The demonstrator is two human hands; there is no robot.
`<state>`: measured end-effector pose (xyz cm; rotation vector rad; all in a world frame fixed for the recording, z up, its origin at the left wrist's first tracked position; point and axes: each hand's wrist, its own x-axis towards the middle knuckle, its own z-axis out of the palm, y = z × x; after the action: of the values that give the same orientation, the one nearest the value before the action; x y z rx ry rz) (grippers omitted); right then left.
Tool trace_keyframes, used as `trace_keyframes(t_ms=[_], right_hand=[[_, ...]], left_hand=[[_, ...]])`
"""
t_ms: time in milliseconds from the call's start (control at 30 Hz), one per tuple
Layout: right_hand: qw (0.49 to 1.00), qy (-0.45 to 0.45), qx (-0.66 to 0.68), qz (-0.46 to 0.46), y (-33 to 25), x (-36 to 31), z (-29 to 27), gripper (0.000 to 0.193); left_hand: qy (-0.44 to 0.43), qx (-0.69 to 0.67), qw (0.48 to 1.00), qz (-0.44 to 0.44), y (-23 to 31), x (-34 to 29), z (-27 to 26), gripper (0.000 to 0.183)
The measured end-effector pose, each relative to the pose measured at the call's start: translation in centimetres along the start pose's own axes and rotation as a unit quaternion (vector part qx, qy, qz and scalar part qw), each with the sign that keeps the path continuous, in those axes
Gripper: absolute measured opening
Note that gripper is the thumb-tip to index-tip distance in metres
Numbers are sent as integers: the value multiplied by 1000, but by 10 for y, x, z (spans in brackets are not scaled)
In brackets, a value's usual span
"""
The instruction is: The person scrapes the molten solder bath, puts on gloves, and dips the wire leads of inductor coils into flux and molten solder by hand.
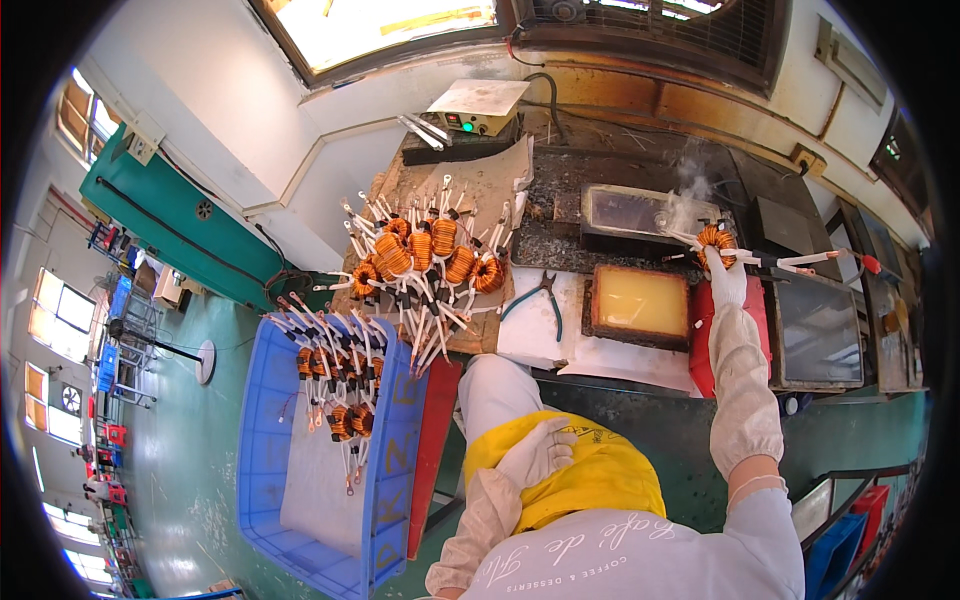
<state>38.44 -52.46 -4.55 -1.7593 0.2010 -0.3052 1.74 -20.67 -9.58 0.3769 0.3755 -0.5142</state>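
reaching well forward and to the right with the white-gloved right hand [728, 285], with the forearm, in a loose off-white sleeve cover [745, 395], extended nearly straight over a boxy red container [756, 340]. holding a ring-shaped coil of copper-orange wire [716, 238] by its near side, with fingers closed in on it, beside the right end of a dark-walled rectangular metal pot [630, 243]. pointing some of the coil's white-sleeved leads left toward the pot, near pale smoke [690, 190], and others out to the right. cannot tell whether touching the pot's surface with the lead tips.

bending the left arm at the elbow and laying the white-gloved left hand [540, 455] on bright yellow cloth [600, 475] in front of the body, with fingers loosely curled and pointing right; cannot tell whether gripping any cloth.

nearer than the pot, a rusty-rimmed square tray with pale yellow contents [640, 338]; left of that, teal-handled pliers [548, 284], spread apart; farther left, a heap of similar coils [420, 245].
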Motion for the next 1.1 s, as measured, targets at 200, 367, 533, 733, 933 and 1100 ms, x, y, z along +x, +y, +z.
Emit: trace_keyframes(t_ms=[200,367,533,733,933,1100], right_hand=[[999,7,41,-15,4,1,2,42],[1000,1,11,-23,5,4,1,42],[1000,0,6,-21,4,3,0,41],[1000,2,9,-21,1,1,1,40],[1000,3,14,-20,1,0,1,39],[999,-20,45,-16,8,4,0,38]], left_hand=[[-5,-9,1000,-3,-1,1,-3,41],[-22,-27,999,0,-2,2,-7,41],[-21,-24,999,0,-2,2,-7,41],[-20,-28,999,1,-2,2,-7,41],[-18,-27,999,0,-3,2,-9,41],[-19,-26,999,1,-3,2,-9,41]])
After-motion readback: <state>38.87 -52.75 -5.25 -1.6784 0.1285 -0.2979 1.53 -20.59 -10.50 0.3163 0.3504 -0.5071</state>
